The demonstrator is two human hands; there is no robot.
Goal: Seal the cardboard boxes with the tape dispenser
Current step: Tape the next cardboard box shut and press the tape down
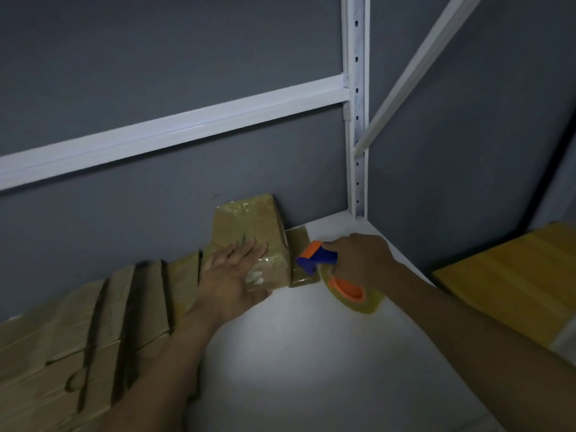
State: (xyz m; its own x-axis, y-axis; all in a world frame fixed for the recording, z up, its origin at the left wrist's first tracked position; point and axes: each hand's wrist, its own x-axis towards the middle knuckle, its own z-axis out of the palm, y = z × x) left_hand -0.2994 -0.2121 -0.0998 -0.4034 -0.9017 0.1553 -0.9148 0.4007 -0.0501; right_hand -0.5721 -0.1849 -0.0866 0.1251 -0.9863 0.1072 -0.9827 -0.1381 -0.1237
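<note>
White shelf [296, 353] | left grip [232, 275] spread flat on taped box [249, 226] | right grip [358, 260] wrapped round tape dispenser [314, 260]

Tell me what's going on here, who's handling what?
A person is taping a small cardboard box on a white shelf. The left hand lies flat on top of the box, steadying it. The right hand grips the blue and orange tape dispenser at the box's right end. Glossy tape already shows across the box. More cardboard boxes are lined up to the left.
</note>
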